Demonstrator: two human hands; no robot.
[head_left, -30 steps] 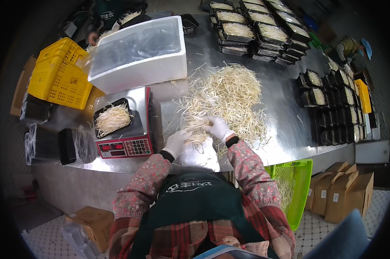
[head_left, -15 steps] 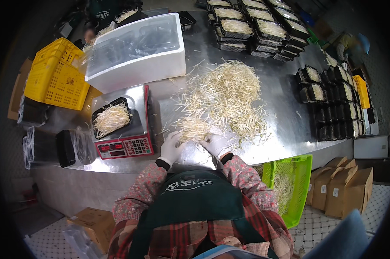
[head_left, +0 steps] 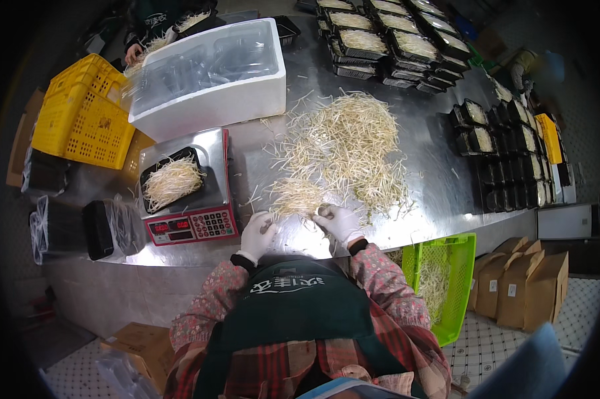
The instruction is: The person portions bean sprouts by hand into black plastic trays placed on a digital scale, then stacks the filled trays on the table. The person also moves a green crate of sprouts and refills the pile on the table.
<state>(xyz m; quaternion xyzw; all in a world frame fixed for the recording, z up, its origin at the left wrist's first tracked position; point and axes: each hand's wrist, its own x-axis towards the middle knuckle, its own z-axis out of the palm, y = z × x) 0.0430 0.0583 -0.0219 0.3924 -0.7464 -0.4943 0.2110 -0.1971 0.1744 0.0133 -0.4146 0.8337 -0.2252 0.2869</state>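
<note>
Small clump of bean sprouts (head_left: 296,197) on the metal table (head_left: 439,186), center of frame, right between the two gloved hands; left hand (head_left: 257,237) just beside the clump at its lower left, fingers loosely curled, can't tell if anything is in them; right hand (head_left: 340,224) at the clump's lower right edge, fingers bent and touching it, can't tell if it grips any strands. Big loose sprout pile (head_left: 356,143) just above and right of the clump. Left of center, red scale (head_left: 215,225) with a black tray (head_left: 193,157) heaped with sprouts on its plate. White foam box (head_left: 213,110) above the scale, clear plastic pieces inside; yellow crate (head_left: 81,126) at upper left, black trays in clear bags (head_left: 100,229) at left below it. Co-worker's hand (head_left: 134,53) at upper left near more sprouts. Filled black trays (head_left: 366,54) stacked at upper right, more black tray stacks (head_left: 502,193) at right. Lower right: green crate (head_left: 461,286) holding sprouts, brown paper bags (head_left: 509,286) on the floor beside it
</note>
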